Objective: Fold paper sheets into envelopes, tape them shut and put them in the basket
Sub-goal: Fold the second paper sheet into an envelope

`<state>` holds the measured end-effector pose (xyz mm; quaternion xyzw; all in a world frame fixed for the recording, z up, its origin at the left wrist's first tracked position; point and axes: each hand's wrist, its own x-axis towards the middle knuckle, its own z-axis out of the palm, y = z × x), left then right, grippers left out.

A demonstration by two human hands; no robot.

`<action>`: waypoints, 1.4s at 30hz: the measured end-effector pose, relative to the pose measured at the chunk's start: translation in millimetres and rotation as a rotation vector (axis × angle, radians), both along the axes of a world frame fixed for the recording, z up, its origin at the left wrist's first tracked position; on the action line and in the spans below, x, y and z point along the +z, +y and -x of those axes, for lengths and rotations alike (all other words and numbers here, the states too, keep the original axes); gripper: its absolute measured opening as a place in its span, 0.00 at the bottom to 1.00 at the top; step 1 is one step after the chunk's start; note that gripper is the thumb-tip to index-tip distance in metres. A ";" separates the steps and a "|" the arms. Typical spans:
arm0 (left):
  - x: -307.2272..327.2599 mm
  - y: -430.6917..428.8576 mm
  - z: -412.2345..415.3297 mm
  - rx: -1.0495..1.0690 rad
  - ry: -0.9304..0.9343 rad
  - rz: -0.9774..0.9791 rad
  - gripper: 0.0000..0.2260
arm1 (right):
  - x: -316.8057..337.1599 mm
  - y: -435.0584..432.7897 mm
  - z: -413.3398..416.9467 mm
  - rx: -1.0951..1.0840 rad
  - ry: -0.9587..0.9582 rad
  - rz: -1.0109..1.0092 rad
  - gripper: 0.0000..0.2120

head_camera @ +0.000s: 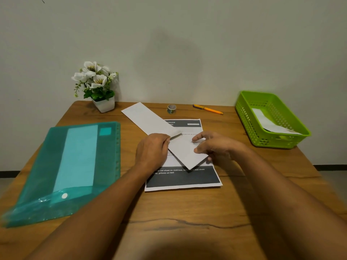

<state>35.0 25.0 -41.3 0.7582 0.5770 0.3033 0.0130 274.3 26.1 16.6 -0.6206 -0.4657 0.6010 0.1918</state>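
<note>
Left hand (152,149): pinches one edge of the long folded white paper strip (150,121).
Right hand (212,145): just right of that pinch, thumb atop the strip, fingers curled beneath.

Both bare forearms reach from the lower corners to mid-frame, where the left hand (152,151) pinches the folded white paper sheet (148,119), and the right hand (216,147), fingers loosely curled, sets its thumb on it, grip unclear.

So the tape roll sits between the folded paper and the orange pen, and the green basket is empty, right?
Not empty: the head view shows the green basket holds a white envelope. The tape roll does sit between the folded paper and the orange pen.
</note>
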 end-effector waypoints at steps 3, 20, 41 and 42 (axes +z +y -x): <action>0.3 -0.9 0.4 -0.021 -0.008 0.001 0.11 | 4.1 6.4 3.8 0.044 -0.115 -0.115 0.20; 1.6 -2.3 0.2 -0.033 -0.025 -0.001 0.11 | -17.8 18.9 48.5 -0.190 0.009 -0.188 0.19; 6.0 -4.4 0.9 -0.086 -0.102 -0.021 0.10 | -18.2 17.6 53.0 -0.219 0.048 -0.259 0.18; 6.7 -4.9 1.1 -0.101 -0.111 -0.016 0.10 | -17.6 18.4 55.0 -0.227 0.045 -0.257 0.17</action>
